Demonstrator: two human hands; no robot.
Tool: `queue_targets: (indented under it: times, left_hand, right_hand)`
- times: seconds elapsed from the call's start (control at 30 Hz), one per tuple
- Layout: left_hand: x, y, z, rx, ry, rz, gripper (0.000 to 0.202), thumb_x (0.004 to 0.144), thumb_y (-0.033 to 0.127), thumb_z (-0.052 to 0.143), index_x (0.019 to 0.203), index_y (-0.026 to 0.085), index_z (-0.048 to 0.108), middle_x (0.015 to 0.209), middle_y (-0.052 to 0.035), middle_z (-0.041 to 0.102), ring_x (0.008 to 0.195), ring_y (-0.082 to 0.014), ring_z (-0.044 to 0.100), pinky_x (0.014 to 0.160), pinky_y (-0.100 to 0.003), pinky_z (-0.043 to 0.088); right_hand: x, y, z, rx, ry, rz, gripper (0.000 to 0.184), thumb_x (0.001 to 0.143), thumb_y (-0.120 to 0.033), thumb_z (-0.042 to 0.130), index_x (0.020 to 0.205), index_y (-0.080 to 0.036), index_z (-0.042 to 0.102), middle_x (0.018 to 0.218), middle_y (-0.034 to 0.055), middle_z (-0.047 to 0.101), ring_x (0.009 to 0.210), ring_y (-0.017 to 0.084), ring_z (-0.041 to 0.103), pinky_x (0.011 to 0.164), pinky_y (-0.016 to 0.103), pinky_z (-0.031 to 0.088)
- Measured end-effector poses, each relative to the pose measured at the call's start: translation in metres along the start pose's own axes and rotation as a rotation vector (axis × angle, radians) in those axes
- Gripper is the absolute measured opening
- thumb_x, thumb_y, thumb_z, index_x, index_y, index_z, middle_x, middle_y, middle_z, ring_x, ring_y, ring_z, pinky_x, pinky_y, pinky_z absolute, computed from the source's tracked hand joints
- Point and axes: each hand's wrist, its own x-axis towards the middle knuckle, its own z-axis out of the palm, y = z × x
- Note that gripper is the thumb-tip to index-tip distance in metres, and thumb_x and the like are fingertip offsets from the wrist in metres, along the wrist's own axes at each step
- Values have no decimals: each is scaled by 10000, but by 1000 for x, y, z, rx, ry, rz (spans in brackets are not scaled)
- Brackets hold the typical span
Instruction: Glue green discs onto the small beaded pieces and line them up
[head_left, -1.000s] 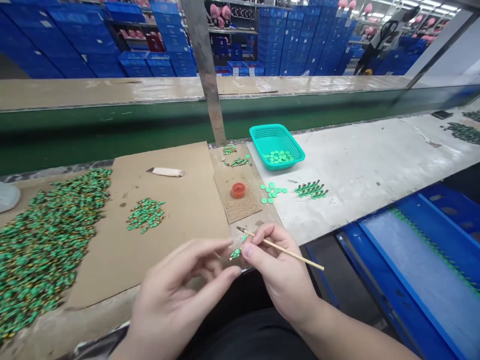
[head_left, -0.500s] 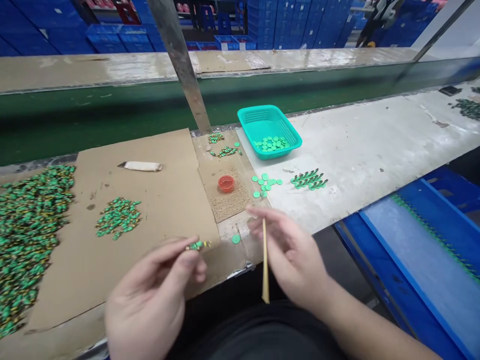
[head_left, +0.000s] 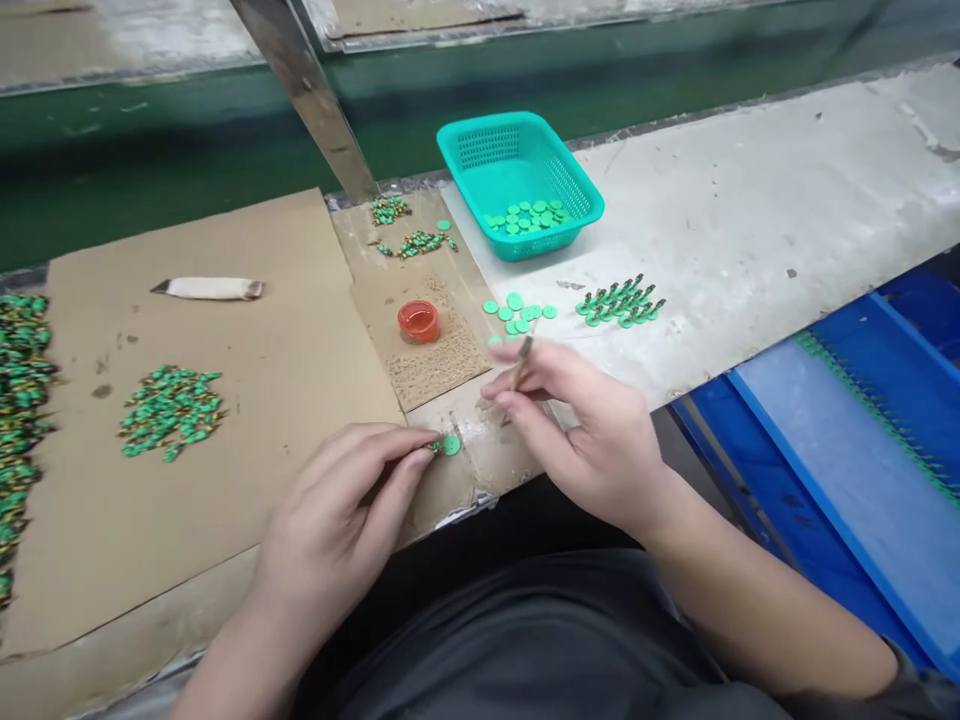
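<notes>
My left hand is closed in a pinch on a small green figure, mostly hidden by the fingertips. Right beside it a flat green disc lies at the table's front edge; whether they touch I cannot tell. My right hand grips a thin wooden stick between thumb and fingers, its dark end pointing up. Just beyond that hand are several loose green discs. A small red cup of liquid stands on the cardboard between and beyond my hands.
A teal basket holds more discs. To its front right stand several green figures on discs. Piles of small green figures and a white wrapped tool lie on the left cardboard. A blue crate sits below right.
My left hand has lowered the small figure beside the disc on the table. The right hand has turned the stick and now pinches it. The view has tilted down.
</notes>
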Motion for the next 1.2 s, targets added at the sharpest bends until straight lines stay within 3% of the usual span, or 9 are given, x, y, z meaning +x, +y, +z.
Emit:
queue_targets:
  times: [0.07, 0.13, 0.3, 0.53, 0.73, 1.0, 1.1, 1.2]
  left_hand:
    - [0, -2, 2, -1, -4, -17, 147, 1165, 345, 739, 1206, 349, 880, 1117, 35, 923, 991, -183, 867, 1005, -302, 674]
    - [1, -1, 3, -17, 3, -33, 148, 1155, 375, 758, 1194, 364, 901, 1104, 29, 927, 961, -200, 867, 992, -321, 681]
    - [1, 1, 5, -7, 13, -50, 147, 1136, 399, 790, 1180, 388, 930, 1080, 13, 933, 941, -231, 867, 984, -352, 685]
    - [-1, -1, 4, 76, -12, 5, 157, 1161, 381, 762, 1227, 373, 904, 1126, 16, 931, 1013, -231, 873, 1040, -342, 659]
    - [7, 5, -2, 173, -83, 81, 182, 1185, 403, 725, 1251, 361, 890, 1164, 20, 933, 1051, -234, 883, 1112, -361, 655]
    - [4, 2, 4, 106, -50, 152, 106, 1111, 295, 857, 1203, 323, 901, 1172, 5, 938, 1010, -196, 855, 1039, -337, 647]
    - [4, 1, 8, 38, -25, 121, 85, 1106, 306, 861, 1169, 314, 919, 1137, 12, 945, 991, -189, 854, 1010, -334, 647]
    - [5, 6, 11, 22, -7, 55, 125, 1139, 334, 818, 1130, 276, 928, 1129, -7, 946, 1007, -186, 856, 1015, -328, 646]
  right_hand:
    - [-1, 3, -4, -45, -84, 50, 68, 1207, -207, 706, 1218, -261, 745, 1155, 40, 901, 1004, 195, 894, 930, 329, 737]
    - [-3, 4, -6, -27, -103, 125, 92, 1218, -274, 709, 1133, -267, 740, 1133, 37, 893, 1016, 203, 886, 926, 328, 715]
    - [-7, 4, -4, 31, -67, 224, 110, 1224, -318, 701, 1120, -284, 715, 1088, 21, 849, 956, 202, 861, 882, 347, 674]
    - [-8, 5, -6, -4, -74, 169, 141, 1224, -316, 698, 1087, -288, 712, 1083, 25, 831, 1006, 217, 849, 906, 354, 671]
    - [-5, -1, -13, -86, -171, 108, 121, 1237, -325, 664, 1145, -283, 730, 1120, 29, 858, 1018, 221, 862, 919, 350, 679]
    - [7, -8, -27, -264, -314, 32, 133, 1220, -334, 679, 1116, -289, 747, 1060, 14, 830, 986, 218, 833, 900, 337, 647]
    - [9, -10, -24, -242, -289, 6, 128, 1188, -259, 718, 1088, -326, 761, 1105, -30, 857, 1018, 171, 841, 926, 279, 652]
    - [6, -15, -14, -172, -249, 104, 99, 1177, -310, 772, 1100, -371, 773, 1187, -72, 892, 1128, 161, 861, 964, 227, 672]
